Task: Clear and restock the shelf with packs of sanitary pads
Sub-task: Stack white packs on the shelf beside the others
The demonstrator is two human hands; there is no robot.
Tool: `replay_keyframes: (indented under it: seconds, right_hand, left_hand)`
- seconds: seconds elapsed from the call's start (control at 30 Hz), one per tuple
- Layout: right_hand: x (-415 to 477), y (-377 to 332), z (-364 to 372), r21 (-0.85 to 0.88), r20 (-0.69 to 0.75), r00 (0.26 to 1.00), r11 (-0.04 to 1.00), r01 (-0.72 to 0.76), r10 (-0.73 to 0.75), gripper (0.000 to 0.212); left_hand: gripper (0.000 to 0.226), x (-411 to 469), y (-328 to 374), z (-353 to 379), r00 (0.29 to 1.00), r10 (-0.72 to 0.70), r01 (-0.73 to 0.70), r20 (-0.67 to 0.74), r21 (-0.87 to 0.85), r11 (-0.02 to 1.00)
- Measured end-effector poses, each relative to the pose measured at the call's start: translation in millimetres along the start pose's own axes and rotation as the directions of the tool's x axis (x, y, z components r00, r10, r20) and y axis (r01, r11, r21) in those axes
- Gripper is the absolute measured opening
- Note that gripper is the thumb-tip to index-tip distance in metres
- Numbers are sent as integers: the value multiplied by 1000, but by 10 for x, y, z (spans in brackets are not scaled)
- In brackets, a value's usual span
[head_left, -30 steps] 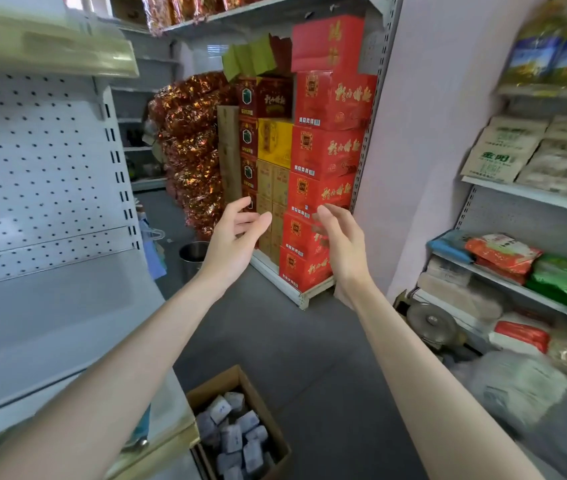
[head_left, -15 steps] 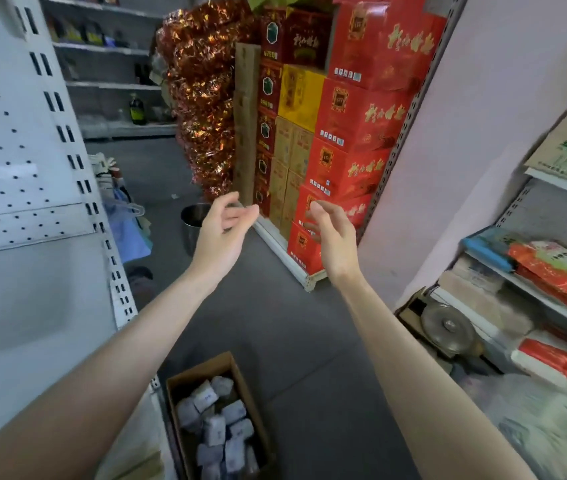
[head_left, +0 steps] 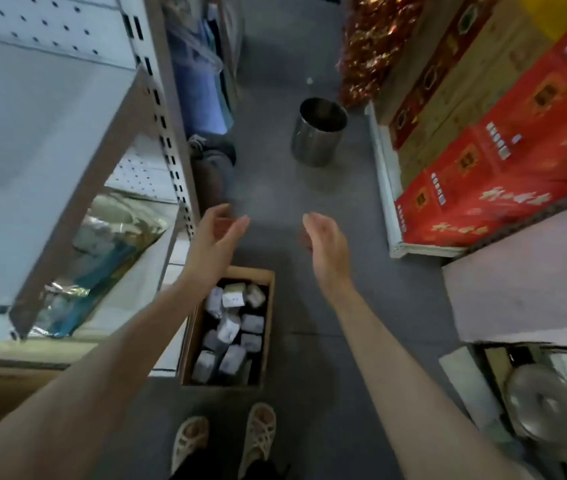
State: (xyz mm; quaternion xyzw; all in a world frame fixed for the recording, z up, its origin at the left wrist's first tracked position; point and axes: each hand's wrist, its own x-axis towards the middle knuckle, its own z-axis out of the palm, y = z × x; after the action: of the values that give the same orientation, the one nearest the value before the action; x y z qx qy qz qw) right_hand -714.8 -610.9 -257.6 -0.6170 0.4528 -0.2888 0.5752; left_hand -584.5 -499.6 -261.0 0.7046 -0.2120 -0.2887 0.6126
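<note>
Left hand and right hand: fingers loosely spread, empty, apart above floor. One cardboard box below, roughly a dozen grey packs inside. One steel bin beyond.

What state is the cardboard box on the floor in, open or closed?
Open. The cardboard box has its top uncovered, and loose pale packs show inside it.

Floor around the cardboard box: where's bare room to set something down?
Bare floor lies between the cardboard box and the metal bin, and right of the box up to the red cartons. The box itself is crowded with packs.
</note>
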Motion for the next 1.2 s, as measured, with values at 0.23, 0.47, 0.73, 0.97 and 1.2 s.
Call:
replay_keyframes:
  seconds: [0.23, 0.47, 0.73, 0.97, 1.2]
  right_hand:
    - [358, 1162, 434, -75, 179, 948, 965, -252, 262, 29]
    - [659, 2450, 879, -154, 209, 871, 895, -419, 444, 40]
    - [1008, 4144, 1241, -221, 163, 797, 809, -544, 581, 44]
    - [1453, 5427, 1507, -306, 157, 782, 782, -543, 603, 58]
    - [1864, 6347, 1839, -281, 244, 698, 738, -613, 673, 89]
  left_hand:
    - [27, 159, -1129, -94, 955, -260, 273, -145, 79, 959]
    - [26, 399, -2416, -98, 866, -453, 482, -213, 105, 870]
    - [27, 852, -4091, 37, 788, -552, 600, -273, 134, 789]
    - [56, 1133, -5562, 221, 712, -633, 689, -304, 130, 713]
    - [78, 1383, -6563, 355, 705, -633, 682, -319, 63, 728]
